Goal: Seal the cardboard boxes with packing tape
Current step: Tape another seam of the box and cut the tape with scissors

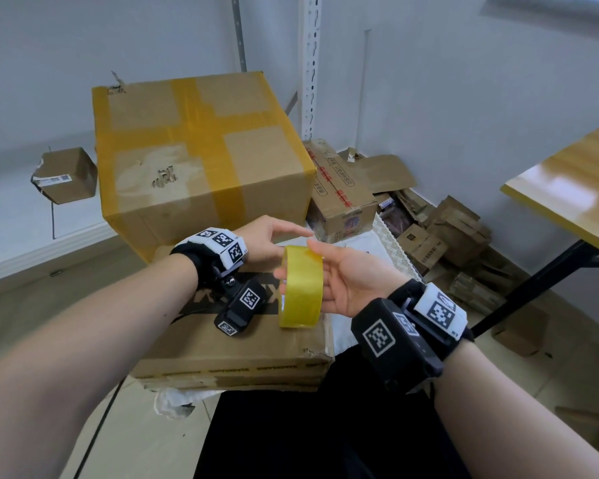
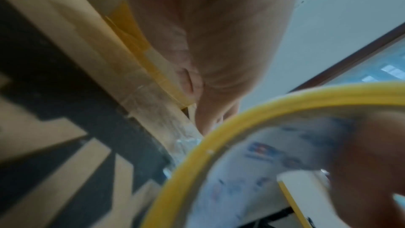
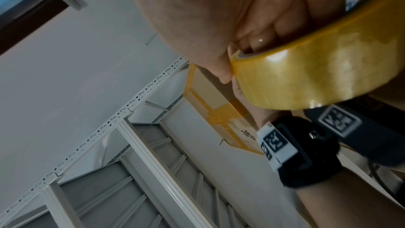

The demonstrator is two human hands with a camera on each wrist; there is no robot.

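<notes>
Tape roll (image 1: 301, 288) gripped by right hand (image 1: 350, 281) above flat box (image 1: 229, 344); left hand (image 1: 270, 236) open-fingered beside roll; free end best located, peeled slowly.

Behind your work area, a white slotted shelving upright (image 1: 310, 63) is standing against the wall. To your right, a yellow-topped table (image 1: 567, 181) on a black leg (image 1: 547, 281) is catching window glare. Between them, flattened cardboard scraps (image 1: 443, 236) are lying heaped on the floor. A black cable (image 1: 99, 426) is trailing across the floor tiles (image 1: 146, 444).
</notes>
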